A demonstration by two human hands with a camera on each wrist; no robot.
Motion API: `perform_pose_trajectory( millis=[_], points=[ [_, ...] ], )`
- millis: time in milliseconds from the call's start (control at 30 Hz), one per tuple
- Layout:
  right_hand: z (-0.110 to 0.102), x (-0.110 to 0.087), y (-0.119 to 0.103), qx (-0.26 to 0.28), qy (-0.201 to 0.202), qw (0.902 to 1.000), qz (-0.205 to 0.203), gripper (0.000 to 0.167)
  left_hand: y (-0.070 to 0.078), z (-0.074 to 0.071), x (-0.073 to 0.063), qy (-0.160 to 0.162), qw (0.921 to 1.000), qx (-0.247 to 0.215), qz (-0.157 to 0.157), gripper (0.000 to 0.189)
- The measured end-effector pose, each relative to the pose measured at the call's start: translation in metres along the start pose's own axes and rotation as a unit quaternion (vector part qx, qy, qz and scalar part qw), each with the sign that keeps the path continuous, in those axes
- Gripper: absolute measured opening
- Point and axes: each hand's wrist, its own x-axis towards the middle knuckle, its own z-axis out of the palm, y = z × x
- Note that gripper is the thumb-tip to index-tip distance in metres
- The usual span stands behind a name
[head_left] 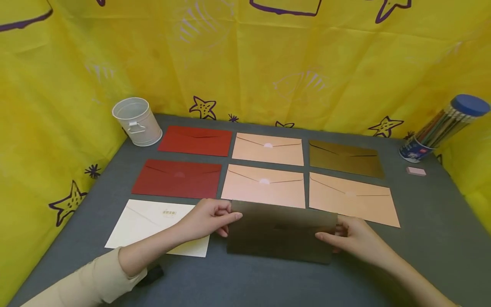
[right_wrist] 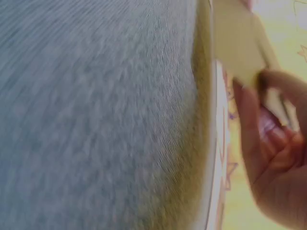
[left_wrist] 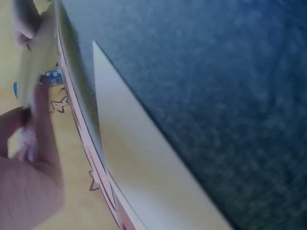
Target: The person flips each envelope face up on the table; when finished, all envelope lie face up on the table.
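A dark olive-brown envelope (head_left: 281, 234) is held above the near part of the table, tilted up. My left hand (head_left: 209, 218) pinches its left end between thumb and fingers. At the opposite end, my right hand (head_left: 356, 238) pinches it the same way. The wrist views show the envelope (right_wrist: 235, 43) nearly edge-on, clear of the table top. Under my left forearm lies a white envelope (head_left: 122, 226) with small gold print, partly hidden. Just beyond the held envelope are a pale peach envelope (head_left: 264, 194) with a round seal and another peach envelope (head_left: 356, 204) on the right.
Two red envelopes (head_left: 195, 143) lie at left, a peach one (head_left: 266, 153) at back centre and a gold one (head_left: 345, 160) at back right. A white metal bucket (head_left: 138, 123) stands far left; a pencil tub (head_left: 418, 147) and pink eraser (head_left: 416, 171) are far right. Yellow cloth (head_left: 245, 55) hangs behind.
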Motion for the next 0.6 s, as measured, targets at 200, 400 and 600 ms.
perform_pose_trajectory(
  millis=[200,400,600],
  points=[
    [0.011,0.014,0.004,-0.079,-0.032,0.9960,0.025,0.035,-0.007,0.000,0.002,0.011,0.9970,0.063,-0.044,0.032],
    [0.020,0.017,0.000,-0.233,0.001,0.9724,0.019,0.051,-0.010,0.001,0.002,0.021,0.9836,0.176,-0.033,0.033],
    [0.023,0.017,-0.002,-0.256,0.010,0.9665,0.010,0.051,-0.008,0.003,0.001,0.025,0.9736,0.225,-0.030,0.035]
  ],
)
